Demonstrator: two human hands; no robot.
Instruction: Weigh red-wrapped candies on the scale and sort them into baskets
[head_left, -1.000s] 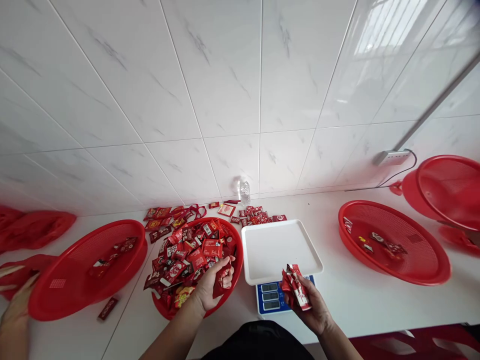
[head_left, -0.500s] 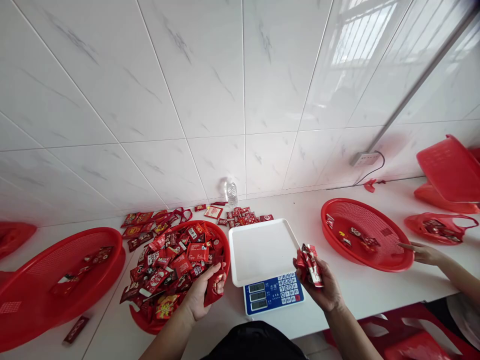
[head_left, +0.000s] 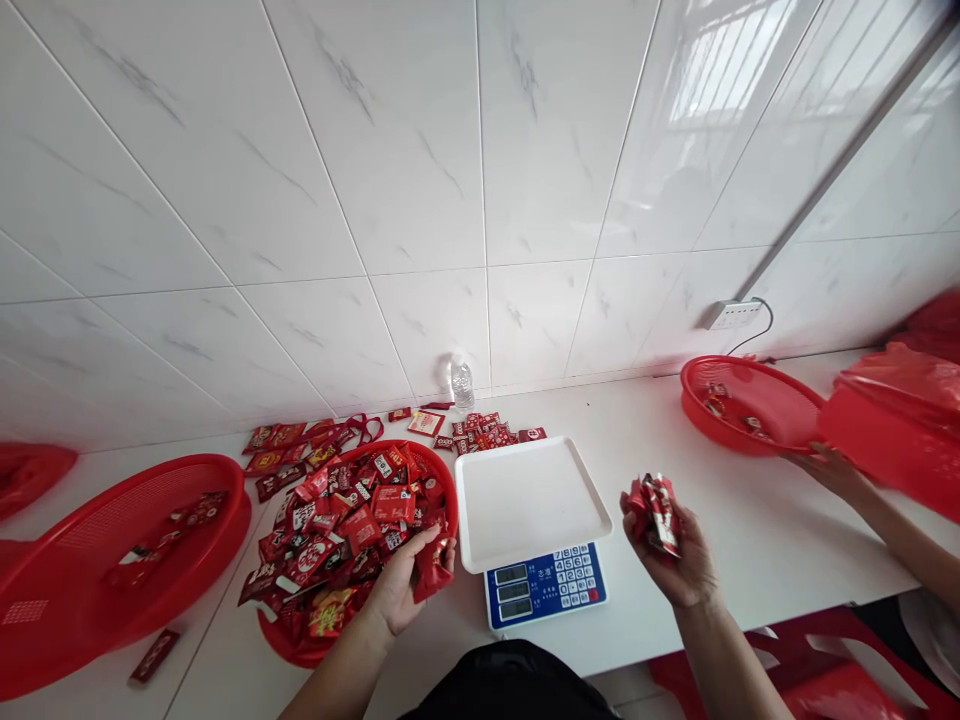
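Note:
My left hand [head_left: 409, 585] is closed on a red packet [head_left: 435, 567] at the right rim of a red basket [head_left: 281, 640] heaped with several red and white candy packets [head_left: 349, 520]. My right hand [head_left: 675, 555] is held up to the right of the scale, its fingers curled round a bunch of red and white packets [head_left: 655, 512]. Between my hands stands a digital scale [head_left: 544, 585] with a blue keypad and a bare white tray [head_left: 529, 500].
A second red basket [head_left: 90, 590] with a few packets stands at the left. Loose packets [head_left: 491, 435] and a small water bottle [head_left: 461, 383] lie by the tiled wall. At the right another person's hand [head_left: 829, 465] holds a red basket [head_left: 750, 405] lifted off the counter.
My right hand has carried its bunch of packets to the right, away from the scale. The other person has lifted and pulled the right-hand basket away. My left hand stays at the basket rim.

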